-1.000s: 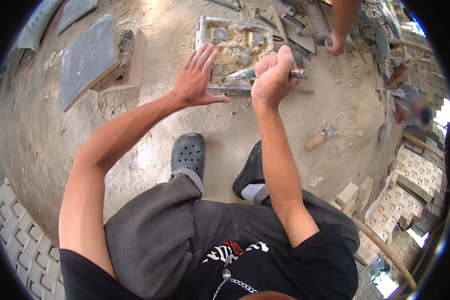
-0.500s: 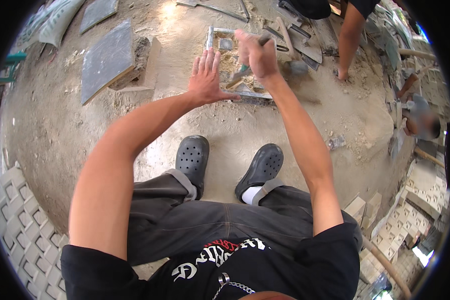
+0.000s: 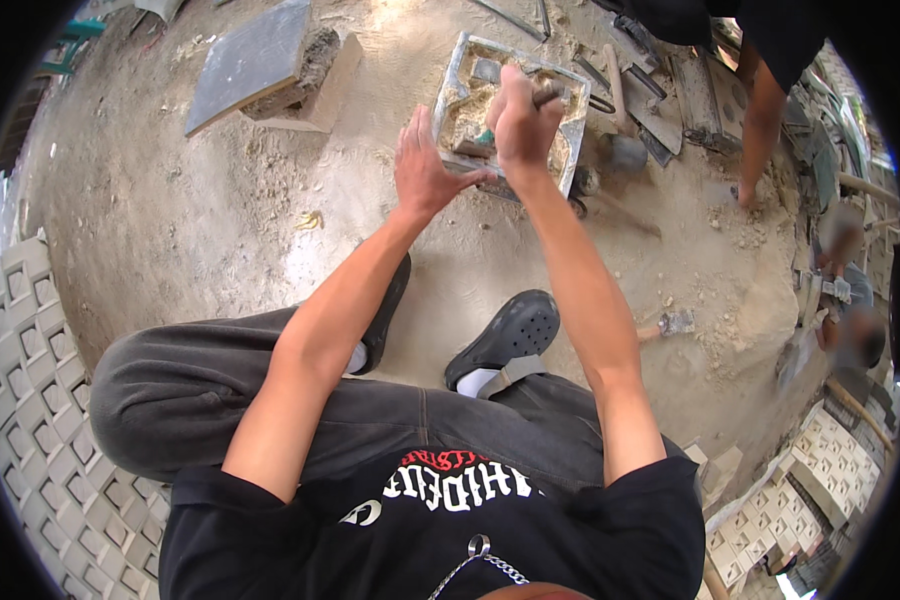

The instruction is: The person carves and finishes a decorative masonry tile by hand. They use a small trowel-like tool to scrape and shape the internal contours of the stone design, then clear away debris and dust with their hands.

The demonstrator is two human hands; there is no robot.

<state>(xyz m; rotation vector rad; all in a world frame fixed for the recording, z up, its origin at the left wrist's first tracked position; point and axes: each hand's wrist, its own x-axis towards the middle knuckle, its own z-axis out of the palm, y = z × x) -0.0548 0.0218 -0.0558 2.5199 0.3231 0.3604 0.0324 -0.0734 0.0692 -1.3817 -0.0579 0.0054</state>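
Observation:
A square metal-edged mould [image 3: 515, 52] lies on the dusty ground ahead of me, with sandy material around raised shapes inside it. My left hand [image 3: 425, 170] rests at its near left corner, fingers stretched upward and thumb out along the near edge. Over the middle of the mould, my right hand [image 3: 523, 130] is closed around a small hand tool [image 3: 547, 95] with a dark handle. A greenish part of it shows below the fist; its working end is mostly hidden and I cannot tell its kind.
A grey slab [image 3: 250, 65] leans on a pale block [image 3: 322, 95] to the left. Right of the mould lie a wooden-handled tool [image 3: 615, 90] and a trowel [image 3: 660, 122]. Another person's arm [image 3: 760, 130] reaches down there. A brush [image 3: 675, 322] lies nearer; patterned blocks [image 3: 25, 370] stand at left.
The view has shifted, and the mould appears farther right and tilted. My left knee has swung outward. My left hand has moved to the mould's near left corner; my right still grips the tool.

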